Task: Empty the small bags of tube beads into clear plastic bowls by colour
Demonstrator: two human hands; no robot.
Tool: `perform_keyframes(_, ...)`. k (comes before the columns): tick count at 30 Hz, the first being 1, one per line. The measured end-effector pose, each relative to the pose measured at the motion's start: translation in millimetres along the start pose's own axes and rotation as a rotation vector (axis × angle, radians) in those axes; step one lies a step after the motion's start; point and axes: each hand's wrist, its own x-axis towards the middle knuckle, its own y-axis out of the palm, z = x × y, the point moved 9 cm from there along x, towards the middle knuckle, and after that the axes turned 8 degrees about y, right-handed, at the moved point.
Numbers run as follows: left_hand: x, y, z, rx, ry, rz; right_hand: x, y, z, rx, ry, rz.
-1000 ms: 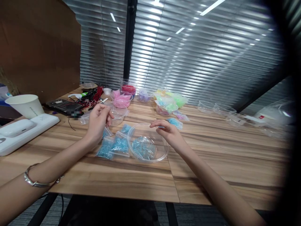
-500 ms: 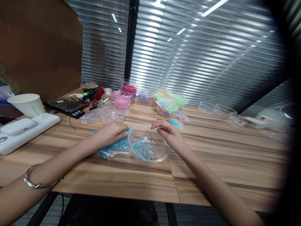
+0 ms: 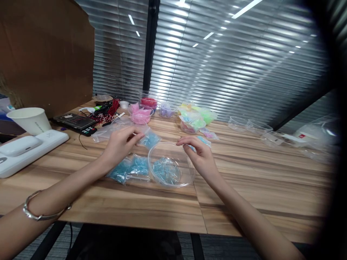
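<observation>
- Since the earlier frame, the left hand (image 3: 121, 144) has risen from the heap left of centre, and a held bag (image 3: 150, 139) of blue pieces shows at its fingertips; thumb and fingers appear to pinch its edge; I judge the step to be singling out one bag;
- below that hand, the remaining blue bags (image 3: 138, 167) lie on the table (image 3: 108, 206), just beside the tub;
- mid-frame, the clear tub (image 3: 187, 175) stands upright, blue pieces (image 3: 164, 170) loose inside; the held bag is near its upper-left rim;
- right of centre, the right hand (image 3: 200, 155) curls at the tub's rim; whether it pinches, I cannot tell; the next move seems to call for a firm left pinch and a steadied tub.
</observation>
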Motion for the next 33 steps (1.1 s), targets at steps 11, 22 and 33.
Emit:
perform_keyframes(11,-9.3,5.5,-44.6,-0.272,0.188,-0.029,-15.3,22.4,34.3,-0.025,-0.131,0.154)
perform_keyframes(22,-22.0,20.2,-83.6,-0.25,0.505,0.123,-26.1,39.9,46.9,-0.071,-0.167,0.257)
perform_keyframes(33,-30.3,24.9,-100.0,-0.213,0.584,0.16,-38.8,49.0,60.1,-0.189,-0.343,0.339)
